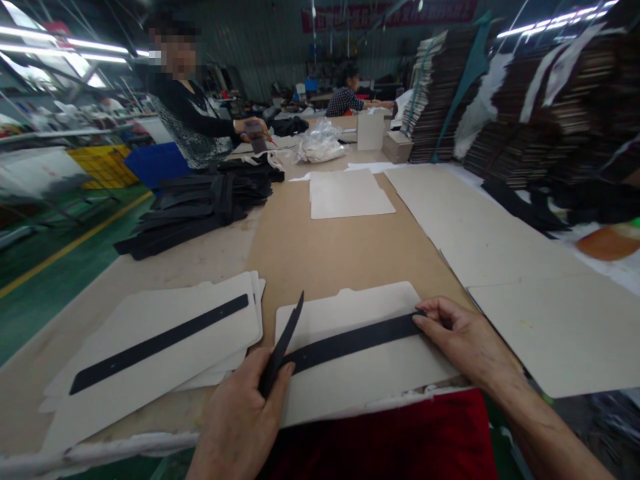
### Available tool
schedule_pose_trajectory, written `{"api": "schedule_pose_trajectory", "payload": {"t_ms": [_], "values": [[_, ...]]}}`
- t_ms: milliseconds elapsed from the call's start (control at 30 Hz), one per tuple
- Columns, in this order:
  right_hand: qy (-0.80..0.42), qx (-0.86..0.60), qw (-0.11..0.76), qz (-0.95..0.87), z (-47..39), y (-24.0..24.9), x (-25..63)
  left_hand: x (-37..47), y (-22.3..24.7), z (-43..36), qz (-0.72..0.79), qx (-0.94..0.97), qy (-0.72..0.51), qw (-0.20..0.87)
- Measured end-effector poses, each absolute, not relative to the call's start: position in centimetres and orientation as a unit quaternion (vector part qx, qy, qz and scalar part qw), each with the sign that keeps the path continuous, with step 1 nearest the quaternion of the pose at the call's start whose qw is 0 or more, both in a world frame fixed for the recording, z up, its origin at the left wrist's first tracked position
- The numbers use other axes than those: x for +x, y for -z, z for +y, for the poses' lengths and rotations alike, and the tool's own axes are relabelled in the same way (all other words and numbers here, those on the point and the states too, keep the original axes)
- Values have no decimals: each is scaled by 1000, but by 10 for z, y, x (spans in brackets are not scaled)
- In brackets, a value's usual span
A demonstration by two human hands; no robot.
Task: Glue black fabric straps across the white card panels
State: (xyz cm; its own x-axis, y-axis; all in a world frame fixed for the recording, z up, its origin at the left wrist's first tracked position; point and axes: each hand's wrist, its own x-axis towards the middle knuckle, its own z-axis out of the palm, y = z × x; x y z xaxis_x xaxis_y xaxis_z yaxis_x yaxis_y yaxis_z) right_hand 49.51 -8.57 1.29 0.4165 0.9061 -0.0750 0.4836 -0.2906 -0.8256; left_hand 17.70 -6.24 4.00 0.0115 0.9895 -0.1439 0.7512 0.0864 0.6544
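A long black strip (357,338) lies slantwise across a pale board (395,373) with rounded corners at the table's front edge. My right hand (457,340) is closed in a pinch on the strip's right end. My left hand (250,393) is closed around more black strip material (284,343) that sticks up between thumb and fingers, and its thumb presses the left end of the flat strip. How many pieces the left hand holds is hidden. To the left, a fanned stack of pale boards (165,320) carries another black strip (160,347) on top.
A heap of black strips (210,200) lies farther back on the left. Ahead are more pale boards (350,193) and a clear plastic bag (323,141). Large boards (555,333) line the right side, near tall tied stacks (440,93). A co-worker (195,113) stands across the table.
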Motion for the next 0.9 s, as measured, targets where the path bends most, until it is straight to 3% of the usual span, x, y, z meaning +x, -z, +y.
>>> {"api": "schedule_pose_trajectory", "payload": {"t_ms": [300, 900], "values": [[-228, -785, 341, -465, -79, -16, 496, 188, -35, -53, 682, 677, -152, 232], [-179, -778, 343, -495, -81, -18, 491, 182, -29, -48, 666, 692, -162, 228]]}}
